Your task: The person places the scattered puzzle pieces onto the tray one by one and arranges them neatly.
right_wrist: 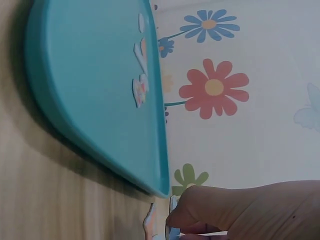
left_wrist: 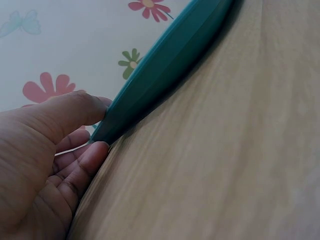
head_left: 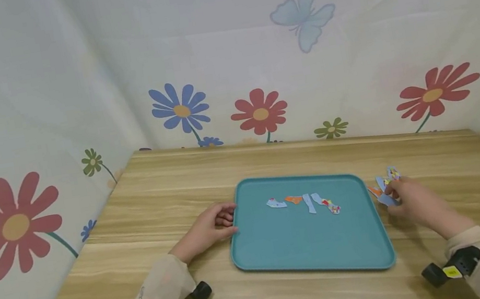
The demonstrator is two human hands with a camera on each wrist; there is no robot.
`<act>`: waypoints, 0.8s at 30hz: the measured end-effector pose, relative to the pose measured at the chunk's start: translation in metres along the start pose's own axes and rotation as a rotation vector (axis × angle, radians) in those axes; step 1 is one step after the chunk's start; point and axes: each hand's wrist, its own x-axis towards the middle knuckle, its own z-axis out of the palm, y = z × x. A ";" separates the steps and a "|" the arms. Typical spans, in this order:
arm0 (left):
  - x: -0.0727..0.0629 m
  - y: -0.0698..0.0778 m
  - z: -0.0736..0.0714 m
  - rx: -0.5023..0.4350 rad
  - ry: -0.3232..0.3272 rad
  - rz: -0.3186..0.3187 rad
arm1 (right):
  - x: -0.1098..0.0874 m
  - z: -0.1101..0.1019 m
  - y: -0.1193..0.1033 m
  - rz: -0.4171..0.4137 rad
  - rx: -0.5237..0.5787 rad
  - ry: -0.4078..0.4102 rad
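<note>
A teal tray (head_left: 314,251) lies on the wooden table. On it, several flat, irregular puzzle pieces (head_left: 310,203) in light blue, orange and mixed print form a loose row. My left hand (head_left: 208,229) holds the tray's left edge; in the left wrist view its thumb (left_wrist: 92,107) is on the rim and a finger is at the lower edge. Beyond the tray's right edge, my right hand (head_left: 418,207) pinches a light-blue puzzle piece (right_wrist: 172,231). More pieces lie around its fingertips, including an orange one (right_wrist: 148,225), and the hand partly hides them.
The wooden table (head_left: 169,182) extends around the tray on all sides. Behind it and to the left hangs a pale cloth (head_left: 201,34) printed with flowers and a butterfly. Black wrist cameras, one (head_left: 201,292) on the left and one (head_left: 434,275) on the right, stick out near the sleeves.
</note>
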 end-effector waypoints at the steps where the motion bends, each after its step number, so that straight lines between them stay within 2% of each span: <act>1: 0.000 0.000 0.000 -0.003 0.000 0.000 | 0.000 -0.001 -0.002 0.002 0.002 0.007; 24: 0.001 -0.003 0.000 0.023 0.003 -0.009 | 0.007 -0.016 -0.029 -0.021 0.013 0.070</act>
